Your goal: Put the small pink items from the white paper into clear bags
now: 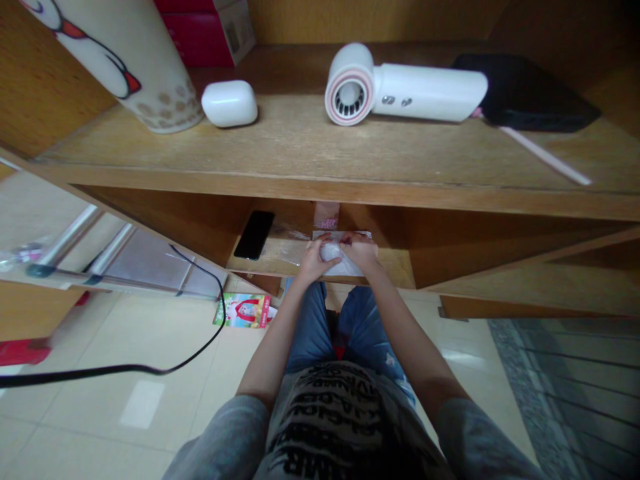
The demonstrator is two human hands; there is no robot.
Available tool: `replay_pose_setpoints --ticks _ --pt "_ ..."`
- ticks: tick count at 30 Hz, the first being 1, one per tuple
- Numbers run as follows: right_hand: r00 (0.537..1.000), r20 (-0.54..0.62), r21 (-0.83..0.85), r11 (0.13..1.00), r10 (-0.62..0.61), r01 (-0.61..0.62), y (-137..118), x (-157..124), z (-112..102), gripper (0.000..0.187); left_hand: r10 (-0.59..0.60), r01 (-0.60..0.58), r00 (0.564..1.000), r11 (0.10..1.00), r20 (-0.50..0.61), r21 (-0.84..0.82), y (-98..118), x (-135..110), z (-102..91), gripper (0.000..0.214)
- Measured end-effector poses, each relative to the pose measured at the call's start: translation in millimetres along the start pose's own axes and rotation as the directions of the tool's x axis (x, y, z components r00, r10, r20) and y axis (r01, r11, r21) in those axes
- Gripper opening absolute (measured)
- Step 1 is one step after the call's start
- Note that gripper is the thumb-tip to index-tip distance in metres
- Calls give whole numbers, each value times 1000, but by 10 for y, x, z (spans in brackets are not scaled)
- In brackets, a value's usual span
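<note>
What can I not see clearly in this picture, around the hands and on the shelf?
Head view only:
White item: shape hidden by the left hand and right hand.
Pink item: top hidden by the upper shelf board.
Red box: cut off by the top edge.
Patterned cup: cut off by the top edge.

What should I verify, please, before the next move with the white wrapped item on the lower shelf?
1. Left hand and right hand both touching the white wrapped item: ok.
2. Black smartphone apart from the left hand: ok.
3. Item set back from the front edge of the shelf: not ok, it lies at that edge.
4. Black cable away from both hands: ok, it lies far to the left.
5. Contents of the item: cannot tell.
</note>
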State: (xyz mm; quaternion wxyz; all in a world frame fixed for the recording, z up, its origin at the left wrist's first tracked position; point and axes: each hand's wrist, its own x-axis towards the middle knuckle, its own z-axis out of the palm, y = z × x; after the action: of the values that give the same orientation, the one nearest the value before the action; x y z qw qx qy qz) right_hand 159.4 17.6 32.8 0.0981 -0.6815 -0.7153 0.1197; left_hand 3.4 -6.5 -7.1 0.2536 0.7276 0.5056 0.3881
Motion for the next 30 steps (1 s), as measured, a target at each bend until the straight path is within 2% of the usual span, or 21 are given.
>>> replay_pose_setpoints --ticks 8,15,22,30 --pt "999 -17 251 968 30 -25 85 -122 10 23 -17 17 1000 1000 -2 -1 7 -3 -2 61" --pt "999 35 345 939 -9 -3 126 -182 58 27 -44 44 999 999 -4 -7 45 -4 -15 61" --pt "993 -25 269 957 117 -106 313 -144 -23 24 -29 29 1000 999 -10 -18 36 -3 -11 54" --pt "991 -41 178 977 125 -116 304 -87 -8 25 -38 38 999 999 -4 -17 26 -4 0 58"
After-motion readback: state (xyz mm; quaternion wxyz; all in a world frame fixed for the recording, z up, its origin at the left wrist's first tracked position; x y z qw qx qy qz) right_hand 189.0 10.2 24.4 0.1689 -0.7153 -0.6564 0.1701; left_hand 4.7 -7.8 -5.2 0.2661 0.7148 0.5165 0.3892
